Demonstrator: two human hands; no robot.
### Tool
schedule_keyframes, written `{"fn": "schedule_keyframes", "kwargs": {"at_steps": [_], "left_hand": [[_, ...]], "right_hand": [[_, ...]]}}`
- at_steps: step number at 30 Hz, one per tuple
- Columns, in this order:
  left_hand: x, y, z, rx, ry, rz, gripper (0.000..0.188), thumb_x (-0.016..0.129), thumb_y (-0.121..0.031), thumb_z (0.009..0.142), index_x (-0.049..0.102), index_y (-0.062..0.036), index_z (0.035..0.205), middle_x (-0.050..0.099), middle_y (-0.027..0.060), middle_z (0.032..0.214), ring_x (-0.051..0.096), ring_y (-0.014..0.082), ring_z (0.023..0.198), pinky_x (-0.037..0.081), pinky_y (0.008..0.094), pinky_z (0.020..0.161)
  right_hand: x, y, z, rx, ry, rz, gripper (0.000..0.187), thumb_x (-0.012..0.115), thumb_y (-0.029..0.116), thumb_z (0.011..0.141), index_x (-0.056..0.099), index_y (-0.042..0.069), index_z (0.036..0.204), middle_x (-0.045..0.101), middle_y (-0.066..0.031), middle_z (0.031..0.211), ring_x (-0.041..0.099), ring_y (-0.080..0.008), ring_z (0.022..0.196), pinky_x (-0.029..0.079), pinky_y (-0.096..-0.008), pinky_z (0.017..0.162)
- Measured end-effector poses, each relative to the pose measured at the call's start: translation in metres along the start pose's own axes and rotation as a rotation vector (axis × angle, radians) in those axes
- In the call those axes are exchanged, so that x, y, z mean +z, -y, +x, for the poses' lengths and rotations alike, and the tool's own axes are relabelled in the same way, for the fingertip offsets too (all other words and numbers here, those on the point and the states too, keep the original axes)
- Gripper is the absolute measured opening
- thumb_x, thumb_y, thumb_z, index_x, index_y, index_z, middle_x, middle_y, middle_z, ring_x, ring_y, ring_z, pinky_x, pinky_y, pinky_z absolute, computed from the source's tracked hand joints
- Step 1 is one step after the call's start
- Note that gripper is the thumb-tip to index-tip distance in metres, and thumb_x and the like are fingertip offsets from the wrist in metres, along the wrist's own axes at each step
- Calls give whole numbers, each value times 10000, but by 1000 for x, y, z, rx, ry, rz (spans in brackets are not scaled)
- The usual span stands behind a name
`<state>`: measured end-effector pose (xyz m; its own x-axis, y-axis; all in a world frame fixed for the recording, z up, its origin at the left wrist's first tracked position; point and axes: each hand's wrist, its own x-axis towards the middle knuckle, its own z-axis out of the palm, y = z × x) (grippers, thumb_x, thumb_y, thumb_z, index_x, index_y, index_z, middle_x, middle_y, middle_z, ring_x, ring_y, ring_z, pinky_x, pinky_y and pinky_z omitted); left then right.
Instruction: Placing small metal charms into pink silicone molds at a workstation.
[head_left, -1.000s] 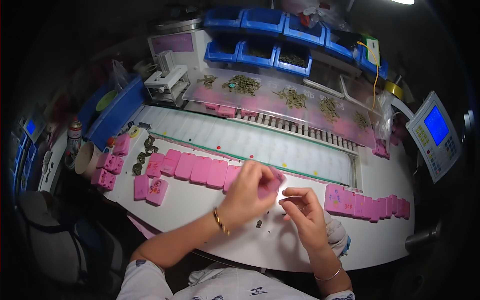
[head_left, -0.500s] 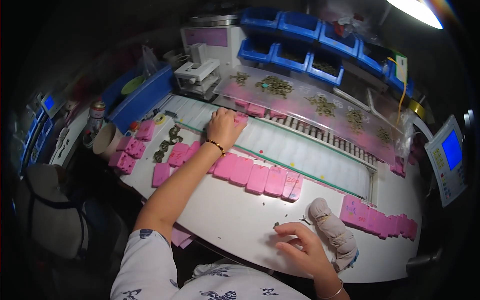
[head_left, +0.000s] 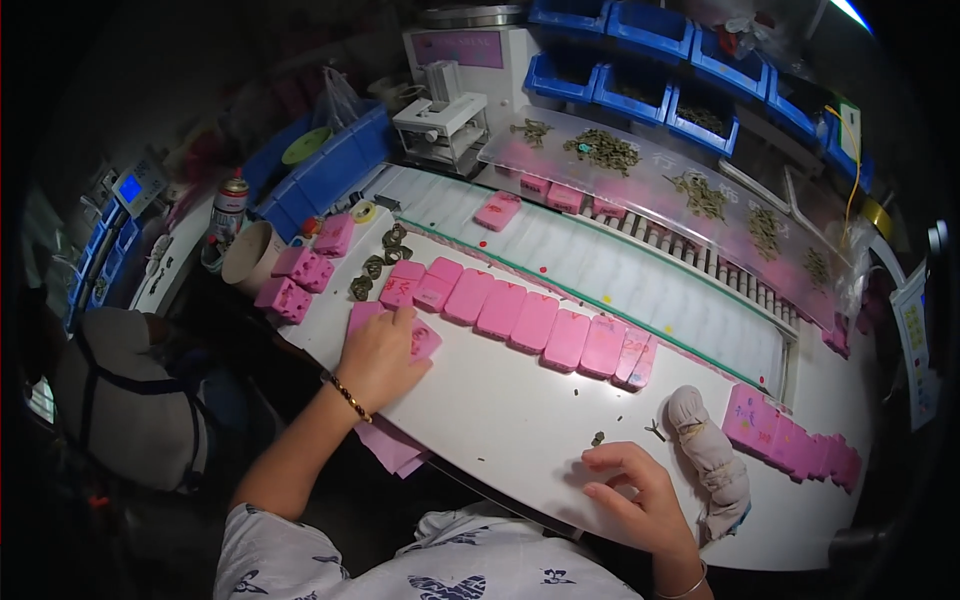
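My left hand (head_left: pixel 385 355), with a beaded bracelet at the wrist, is closed around a pink block (head_left: pixel 425 342) with red markings near the table's left front edge. Just beyond the fingers another pink block (head_left: pixel 366 314) is partly hidden by the hand. A pink block with red marks (head_left: pixel 497 210) lies alone on the white conveyor belt (head_left: pixel 560 240). Over the front of the table hovers my right hand (head_left: pixel 640 497), thumb and forefinger curved apart with nothing between them. A small dark green piece (head_left: pixel 598 438) lies just past its fingertips.
A row of pink blocks (head_left: pixel 535 322) lines the belt's near side; more pink blocks (head_left: pixel 790 445) stand at right. Beside my right hand lies a beige cloth roll (head_left: pixel 710 460). Dark green pieces (head_left: pixel 372 267) sit at left. A clear shelf (head_left: pixel 655 175) overhangs the belt.
My left hand has left the block on the belt and come back toward me onto another pink block. The view has shifted; my right hand keeps its pose.
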<state>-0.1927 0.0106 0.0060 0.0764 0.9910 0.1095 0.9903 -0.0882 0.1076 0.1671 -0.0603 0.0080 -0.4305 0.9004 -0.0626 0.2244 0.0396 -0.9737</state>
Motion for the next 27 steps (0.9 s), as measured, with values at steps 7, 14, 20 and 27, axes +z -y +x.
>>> {"fn": "schedule_keyframes", "kwargs": {"at_steps": [7,14,20,27], "left_hand": [[0,-97,-14,254,75,-809,603,781,-122,710,557,-20,1260,541,102,1027,580,212,914,496,315,829],[18,-156,-22,541,189,-1158,654,767,-41,702,561,-34,1323,559,122,1172,591,230,1045,493,324,907],[19,-167,-24,538,312,-1211,775,781,-58,746,426,-15,1434,554,162,1245,590,260,1114,530,352,931],[24,-164,-27,568,310,-1095,767,786,-62,737,446,-8,1422,566,147,1200,604,240,1077,539,334,901]], "right_hand": [[7,4,-4,8,-43,-46,285,701,32,856,624,-9,1127,618,-106,1103,637,-169,941,523,-257,744],[8,-2,-9,-59,-274,217,557,788,60,789,514,41,1274,519,-90,1249,584,-160,1016,504,-237,734],[-2,-8,-5,-181,-222,-13,576,828,111,745,557,54,1250,533,-101,1223,591,-200,1027,536,-280,768],[-10,-7,-2,-194,-142,-108,527,811,111,758,605,25,1234,553,-116,1174,609,-200,985,549,-289,784]]}}
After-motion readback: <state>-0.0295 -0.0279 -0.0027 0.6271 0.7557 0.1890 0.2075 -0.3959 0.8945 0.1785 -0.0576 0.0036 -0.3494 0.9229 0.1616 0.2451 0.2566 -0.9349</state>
